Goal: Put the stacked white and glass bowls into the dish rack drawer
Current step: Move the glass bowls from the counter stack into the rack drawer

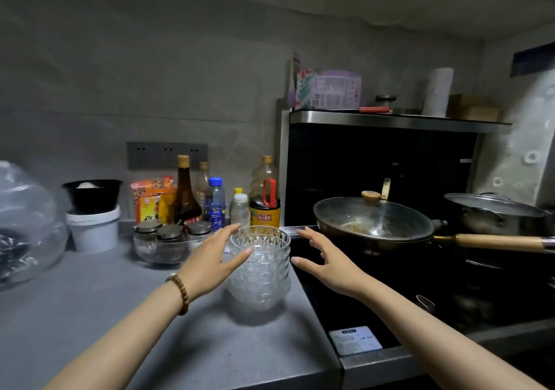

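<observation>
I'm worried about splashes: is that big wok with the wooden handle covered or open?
Covered: a clear round glass lid with a tan knob lies flat on the dark metal wok.

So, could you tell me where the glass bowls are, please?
In the head view, the stack of glass bowls stands on the grey counter, near its right edge beside the stove, between the left hand and right hand.
</observation>
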### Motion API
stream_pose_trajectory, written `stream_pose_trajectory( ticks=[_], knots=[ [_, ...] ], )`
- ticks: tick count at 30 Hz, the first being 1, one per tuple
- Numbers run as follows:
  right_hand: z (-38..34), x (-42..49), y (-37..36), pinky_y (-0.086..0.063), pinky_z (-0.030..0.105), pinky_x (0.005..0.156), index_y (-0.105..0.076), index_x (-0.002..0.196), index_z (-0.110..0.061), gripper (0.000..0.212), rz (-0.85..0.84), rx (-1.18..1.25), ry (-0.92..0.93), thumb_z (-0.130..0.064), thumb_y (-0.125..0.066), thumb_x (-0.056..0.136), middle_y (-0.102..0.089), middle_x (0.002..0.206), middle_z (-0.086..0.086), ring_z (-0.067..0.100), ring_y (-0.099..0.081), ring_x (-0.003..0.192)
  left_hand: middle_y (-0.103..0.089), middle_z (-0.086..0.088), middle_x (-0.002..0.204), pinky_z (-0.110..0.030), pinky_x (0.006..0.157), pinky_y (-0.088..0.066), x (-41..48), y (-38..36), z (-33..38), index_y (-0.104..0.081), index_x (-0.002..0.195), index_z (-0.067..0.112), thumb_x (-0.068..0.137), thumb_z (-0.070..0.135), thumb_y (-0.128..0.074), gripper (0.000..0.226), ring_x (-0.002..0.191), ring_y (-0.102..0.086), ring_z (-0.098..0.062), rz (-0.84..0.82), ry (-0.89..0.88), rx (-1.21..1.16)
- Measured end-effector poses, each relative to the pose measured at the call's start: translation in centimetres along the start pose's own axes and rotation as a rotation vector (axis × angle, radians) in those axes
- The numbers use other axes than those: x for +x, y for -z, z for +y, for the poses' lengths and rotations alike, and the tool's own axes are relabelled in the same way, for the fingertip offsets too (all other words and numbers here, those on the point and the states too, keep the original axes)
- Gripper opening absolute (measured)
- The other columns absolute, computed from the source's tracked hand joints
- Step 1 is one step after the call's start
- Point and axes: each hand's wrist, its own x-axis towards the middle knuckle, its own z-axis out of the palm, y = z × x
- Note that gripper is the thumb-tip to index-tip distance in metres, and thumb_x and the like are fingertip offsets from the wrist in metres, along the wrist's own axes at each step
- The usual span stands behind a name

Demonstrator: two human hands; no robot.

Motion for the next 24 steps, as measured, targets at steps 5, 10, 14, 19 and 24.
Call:
stream_pose_trajectory(
  ticks=[5, 10, 14, 19, 24],
  knots=[
    [-0.1, 2.0, -2.0, -0.027, 0.018, 0.102, -0.042, 0.138, -0.030, 0.062, -0.015, 0.050, -0.017, -0.038, -0.069, 0.082, -0.043, 0.145, -0.010, -0.002, -0.035, 0.127, -0.036, 0.000, 0.149, -0.036, 0.111, -0.034, 0.6, -1.1, -1.8, -0.029, 0.143, 0.025, 0.073, 0.067, -0.049, 0.084, 0.135, -0.036, -0.016, -0.064, 0.091, -0.083],
    [0.4, 2.7, -2.8, -0.028, 0.016, 0.098, -0.053, 0.131, -0.027, 0.052, -0.049, 0.064, -0.052, -0.038, -0.068, 0.082, -0.051, 0.138, -0.010, 0.003, -0.040, 0.130, -0.037, 0.001, 0.149, -0.034, 0.109, -0.034, 1.2, -2.3, -2.5, -0.032, 0.141, 0.027, 0.065, 0.072, -0.050, 0.090, 0.135, -0.037, -0.016, -0.101, 0.118, -0.171],
    [0.6, 3.0, -3.0, -0.030, 0.009, 0.092, -0.062, 0.113, -0.024, 0.037, -0.011, 0.073, -0.057, -0.038, -0.071, 0.080, -0.059, 0.127, -0.011, -0.002, -0.044, 0.121, -0.046, 0.004, 0.140, -0.032, 0.106, -0.034, 1.6, -2.9, -2.8, -0.045, 0.127, 0.028, 0.064, 0.070, -0.051, 0.076, 0.129, -0.041, -0.015, -0.069, 0.092, -0.209],
    [0.4, 3.2, -3.4, -0.032, 0.019, 0.099, -0.062, 0.096, -0.023, 0.028, 0.043, 0.102, -0.068, -0.038, -0.075, 0.076, -0.063, 0.120, -0.009, -0.001, -0.048, 0.118, -0.060, 0.008, 0.114, -0.032, 0.103, -0.039, 2.0, -3.3, -3.3, -0.054, 0.096, 0.027, 0.063, 0.067, -0.057, 0.052, 0.114, -0.051, -0.010, -0.016, 0.083, -0.272],
    [0.2, 3.1, -3.6, -0.034, 0.019, 0.098, -0.060, 0.090, -0.023, 0.028, 0.073, 0.106, -0.066, -0.038, -0.076, 0.073, -0.066, 0.117, -0.007, 0.002, -0.052, 0.116, -0.063, 0.009, 0.091, -0.028, 0.093, -0.042, 2.2, -3.7, -3.5, -0.053, 0.081, 0.022, 0.064, 0.065, -0.061, 0.047, 0.097, -0.057, -0.006, 0.032, 0.069, -0.307]
  ],
)
